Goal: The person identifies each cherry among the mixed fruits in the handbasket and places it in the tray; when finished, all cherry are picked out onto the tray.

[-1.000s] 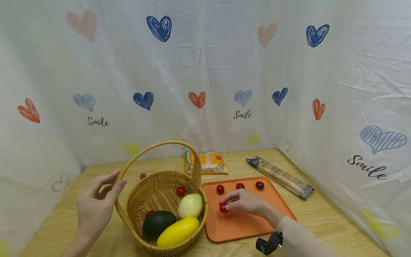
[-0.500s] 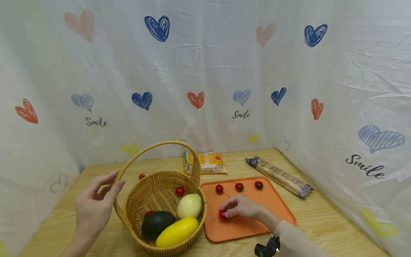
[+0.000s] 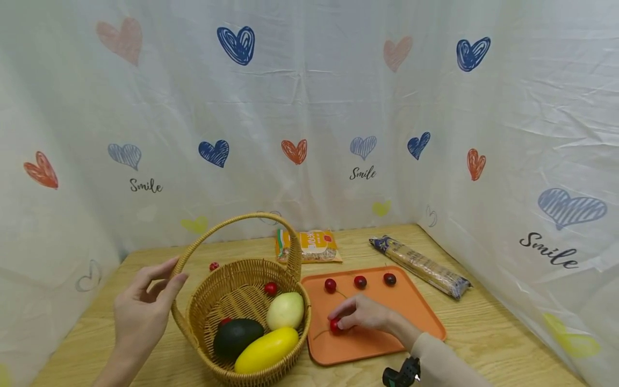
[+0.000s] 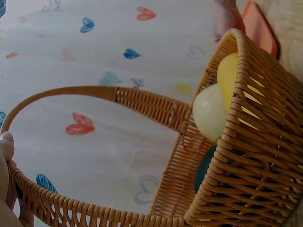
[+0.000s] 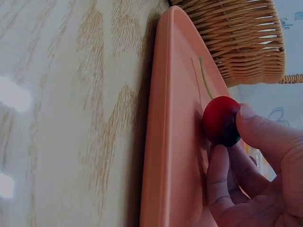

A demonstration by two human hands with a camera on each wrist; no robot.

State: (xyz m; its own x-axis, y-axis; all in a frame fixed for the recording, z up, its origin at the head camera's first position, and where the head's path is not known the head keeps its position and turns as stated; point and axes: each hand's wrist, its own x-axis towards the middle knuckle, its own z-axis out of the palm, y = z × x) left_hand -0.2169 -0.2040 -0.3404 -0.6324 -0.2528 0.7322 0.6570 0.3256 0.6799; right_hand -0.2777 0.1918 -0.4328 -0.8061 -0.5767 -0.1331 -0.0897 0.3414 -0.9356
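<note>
My left hand (image 3: 145, 301) grips the arched handle of a wicker basket (image 3: 251, 264) on its left side. Inside the basket lie a yellow oval fruit (image 3: 267, 350), a pale round fruit (image 3: 285, 310), a dark green avocado-shaped fruit (image 3: 238, 337) and two red cherries, one of them (image 3: 271, 288) near the back. Over the orange tray (image 3: 367, 349), my right hand (image 3: 365, 313) pinches a red cherry (image 5: 220, 120) between thumb and fingers, close to the tray surface. Its green stem points toward the basket. Three more cherries (image 3: 360, 281) sit in a row along the tray's far side.
Behind the tray lies an orange food packet (image 3: 314, 246). A long clear pack of noodle-like sticks (image 3: 423, 266) lies to the right. A small red speckled ball (image 3: 214, 266) rests on the wooden table (image 3: 159, 258) behind the basket. Heart-printed curtains (image 3: 309, 107) surround the table.
My right hand has brought the pinched cherry slightly toward me over the tray, and its stem now shows pointing left. The left hand keeps its grip on the basket handle.
</note>
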